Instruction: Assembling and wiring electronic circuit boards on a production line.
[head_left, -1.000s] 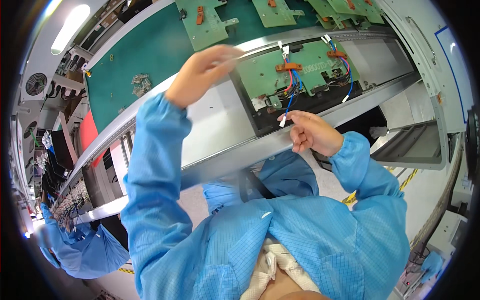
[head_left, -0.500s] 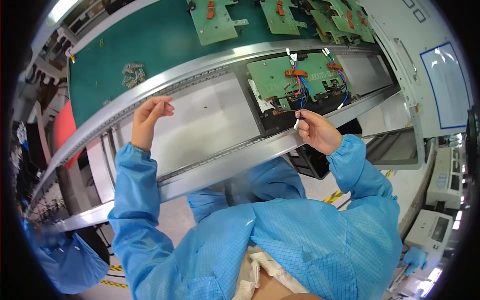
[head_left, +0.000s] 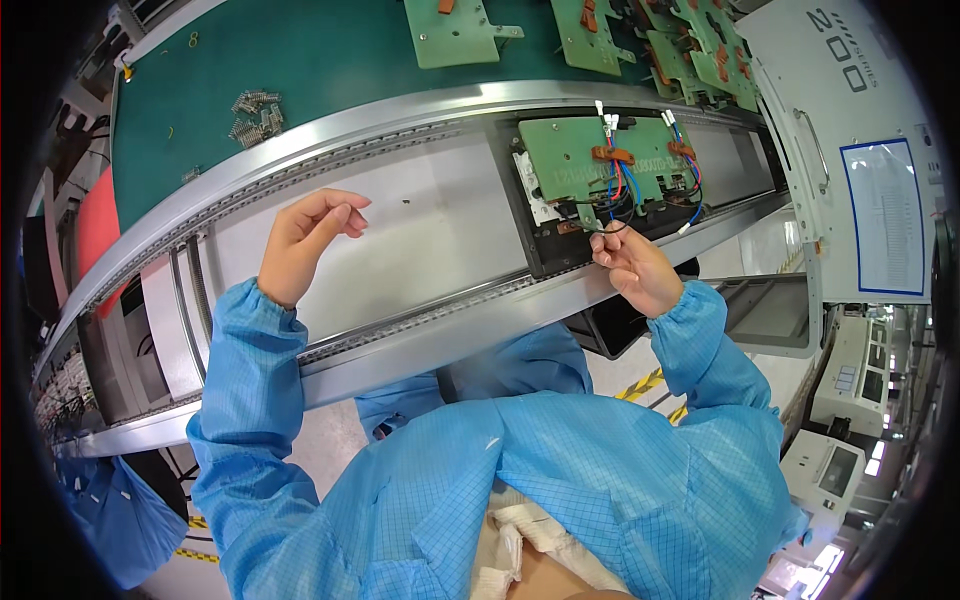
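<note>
A green circuit board (head_left: 560, 150) rests on a black fixture tray (head_left: 541, 258) on the conveyor. Orange-brown clips (head_left: 613, 155) hold bundles of red, blue and black wires with white connectors on it. At the board's near edge, my right hand (head_left: 640, 270) pinches a thin black wire (head_left: 628, 221); the fingers hide its end. My left hand (head_left: 308, 245) hovers over the pale conveyor bed left of the tray. Its thumb lies close against the curled fingers, and whatever may be between them is hidden.
Metal rails (head_left: 440, 345) border the conveyor. Behind it, a green mat (head_left: 340, 50) carries several more green boards (head_left: 455, 35) and a pile of small metal parts (head_left: 257, 118). A white machine cabinet (head_left: 800, 110) stands at the right. A blue-clad sleeve or garment (head_left: 120, 515) shows at lower left.
My right hand has left the white-tipped blue wire end and now pinches a black wire looping at the board's near edge. My left hand keeps its pose. The view has shifted slightly.
</note>
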